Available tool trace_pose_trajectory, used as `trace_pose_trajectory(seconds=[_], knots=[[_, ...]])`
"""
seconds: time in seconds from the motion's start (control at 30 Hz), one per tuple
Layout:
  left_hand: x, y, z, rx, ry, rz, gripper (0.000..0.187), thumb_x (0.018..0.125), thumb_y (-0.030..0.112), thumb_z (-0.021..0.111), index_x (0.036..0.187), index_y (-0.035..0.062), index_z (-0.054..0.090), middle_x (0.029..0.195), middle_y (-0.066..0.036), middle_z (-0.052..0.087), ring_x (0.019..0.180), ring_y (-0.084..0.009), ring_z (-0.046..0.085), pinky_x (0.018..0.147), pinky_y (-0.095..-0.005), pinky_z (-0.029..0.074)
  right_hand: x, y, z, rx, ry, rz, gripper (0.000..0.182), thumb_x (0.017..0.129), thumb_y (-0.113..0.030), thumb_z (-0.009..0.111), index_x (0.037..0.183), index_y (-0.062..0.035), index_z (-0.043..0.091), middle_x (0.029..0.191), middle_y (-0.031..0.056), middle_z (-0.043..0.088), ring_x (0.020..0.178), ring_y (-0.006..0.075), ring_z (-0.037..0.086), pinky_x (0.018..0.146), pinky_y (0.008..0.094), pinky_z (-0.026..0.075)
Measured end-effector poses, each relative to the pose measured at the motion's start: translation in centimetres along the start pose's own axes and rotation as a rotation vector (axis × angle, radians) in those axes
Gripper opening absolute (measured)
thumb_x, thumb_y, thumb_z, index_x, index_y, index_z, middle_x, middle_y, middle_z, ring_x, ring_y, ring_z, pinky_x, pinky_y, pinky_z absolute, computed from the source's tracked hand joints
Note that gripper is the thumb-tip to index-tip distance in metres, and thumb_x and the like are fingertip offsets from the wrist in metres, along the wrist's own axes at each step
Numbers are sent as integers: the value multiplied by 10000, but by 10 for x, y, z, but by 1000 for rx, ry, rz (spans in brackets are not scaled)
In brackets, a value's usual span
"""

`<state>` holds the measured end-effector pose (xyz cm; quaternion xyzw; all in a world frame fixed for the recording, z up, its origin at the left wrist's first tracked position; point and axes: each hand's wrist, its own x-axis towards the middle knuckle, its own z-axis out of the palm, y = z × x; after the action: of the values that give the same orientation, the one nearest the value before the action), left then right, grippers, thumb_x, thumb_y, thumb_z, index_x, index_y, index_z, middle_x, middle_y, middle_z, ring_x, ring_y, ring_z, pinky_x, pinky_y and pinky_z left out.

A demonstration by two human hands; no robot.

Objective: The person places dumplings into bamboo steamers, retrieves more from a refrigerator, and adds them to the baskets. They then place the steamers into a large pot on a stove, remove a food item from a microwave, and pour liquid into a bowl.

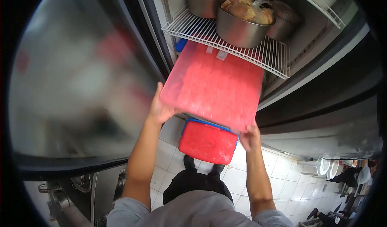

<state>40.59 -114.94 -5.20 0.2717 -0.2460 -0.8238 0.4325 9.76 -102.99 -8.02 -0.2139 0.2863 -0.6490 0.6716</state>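
Observation:
A wide, flat red plastic container (217,85) with a pinkish see-through edge and small white labels lies partly under a wire shelf inside an upright fridge. My left hand (160,108) grips its near left corner, with the thumb up along the side and the fingers partly hidden beneath. At the near right corner my right hand (250,137) is closed on the edge, slightly blurred. Below the container, by my feet, is a smaller red box (207,143) with a blue rim.
Metal pots (245,31) holding bagged food stand on the white wire shelf (193,28). An open fridge door (80,85) is at left, another dark door (322,110) at right. White floor tiles (278,166) lie below. Other people (354,176) are at far right.

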Motion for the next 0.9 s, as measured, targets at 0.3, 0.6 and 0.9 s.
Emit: trace_pose_trajectory(seconds=[0.3, 0.6, 0.9], knots=[[-130, -120, -36, 117, 365, -263, 456, 909, 251, 549, 1269, -11, 446, 1183, -95, 559, 1055, -180, 560, 897, -326, 459, -173, 26, -57, -77, 130, 423, 968, 621, -57, 706, 1423, -37, 164, 1369, 108, 389, 1254, 253, 409, 1038, 412, 337], [-126, -258, -158, 721, 556, -585, 398, 819, 215, 674, 1122, -15, 557, 981, -68, 634, 876, -131, 601, 768, -278, 495, -200, 132, -191, 77, 211, 863, 778, 797, -54, 553, 1448, -149, 138, 1394, 91, 359, 1218, 238, 452, 972, 396, 418], [-33, -361, -286, 1042, 464, -308, 549, 749, 282, 731, 1186, 28, 516, 1063, -109, 630, 963, -205, 609, 851, -319, 463, -139, 226, -307, -67, 266, 1003, 849, 798, -26, 597, 1454, -233, 100, 1403, 27, 331, 1246, 197, 400, 988, 367, 393]])
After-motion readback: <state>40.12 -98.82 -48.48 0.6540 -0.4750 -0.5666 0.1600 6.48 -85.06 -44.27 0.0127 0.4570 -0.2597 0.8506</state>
